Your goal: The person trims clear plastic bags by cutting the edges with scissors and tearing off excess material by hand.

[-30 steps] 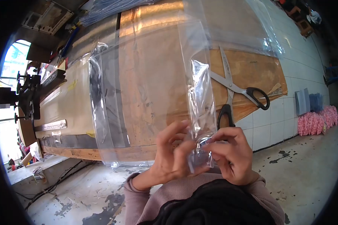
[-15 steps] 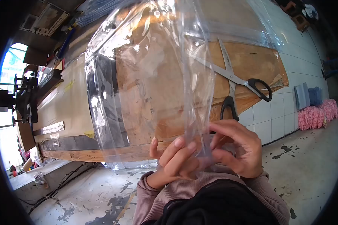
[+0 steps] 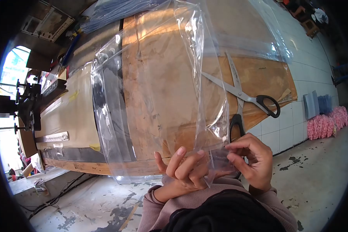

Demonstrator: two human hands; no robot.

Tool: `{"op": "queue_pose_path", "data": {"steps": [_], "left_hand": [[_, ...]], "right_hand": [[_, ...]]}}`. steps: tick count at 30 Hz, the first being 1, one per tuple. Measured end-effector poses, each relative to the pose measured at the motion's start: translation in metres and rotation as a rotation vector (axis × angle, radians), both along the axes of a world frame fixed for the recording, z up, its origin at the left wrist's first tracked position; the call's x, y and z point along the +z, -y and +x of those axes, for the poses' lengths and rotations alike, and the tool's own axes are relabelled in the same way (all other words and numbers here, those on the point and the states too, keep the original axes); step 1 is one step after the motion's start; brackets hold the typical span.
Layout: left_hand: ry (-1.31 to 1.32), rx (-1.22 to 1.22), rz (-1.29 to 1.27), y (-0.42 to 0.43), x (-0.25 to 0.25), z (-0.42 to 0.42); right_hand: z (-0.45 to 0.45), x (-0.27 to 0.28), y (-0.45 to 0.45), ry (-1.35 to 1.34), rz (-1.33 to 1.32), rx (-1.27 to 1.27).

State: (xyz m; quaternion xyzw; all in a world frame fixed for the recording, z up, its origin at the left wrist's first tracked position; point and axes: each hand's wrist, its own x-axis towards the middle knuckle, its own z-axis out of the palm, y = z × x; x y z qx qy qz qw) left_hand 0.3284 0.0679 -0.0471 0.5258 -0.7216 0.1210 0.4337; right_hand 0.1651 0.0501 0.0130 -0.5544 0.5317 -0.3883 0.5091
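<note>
A large clear plastic sheet (image 3: 158,89), perhaps a bag, spreads over the table edge, its glossy folds catching the light. My left hand (image 3: 185,170) is at its near end, palm up, fingers curled with the plastic gathered at them; the thumb is largely hidden. Close by on the right, my right hand (image 3: 253,160) pinches the sheet's near right edge between thumb and fingertips. Beyond my right hand lie black-handled scissors (image 3: 239,94) with blades spread, on brown cardboard (image 3: 266,69).
A metal ruler (image 3: 52,137) lies at the left of the table, near a black clamp-like fixture (image 3: 27,104). Bluish plastic strips (image 3: 116,15) are stacked at the back. Pink bundles (image 3: 326,123) sit on the floor at right.
The plastic sheet has shifted slightly right and flattened, with its bright folds moving. My right hand has moved a little down and right, its thumb and fingertips now closer together.
</note>
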Motion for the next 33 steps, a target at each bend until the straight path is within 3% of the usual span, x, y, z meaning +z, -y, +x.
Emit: {"op": "queue_pose_path", "data": {"steps": [3,6,21,27,33], "left_hand": [[-0.035,0.029,-0.076,0.003,-0.006,-0.003],[0.069,0.016,0.096,-0.005,-0.002,0.004],[0.114,-0.051,0.209,-0.01,0.001,0.014],[-0.088,0.054,0.013,0.002,-0.002,-0.008],[0.043,0.023,0.061,0.001,-0.005,-0.002]], "right_hand": [[0.0,-0.003,0.001,0.015,-0.011,-0.001],[0.0,-0.006,0.002,0.013,-0.067,0.019],[0.0,-0.001,0.0,0.049,-0.035,0.041],[-0.005,0.004,0.0,-0.048,-0.079,0.136],[-0.01,0.004,-0.002,-0.161,-0.098,0.128]]}}
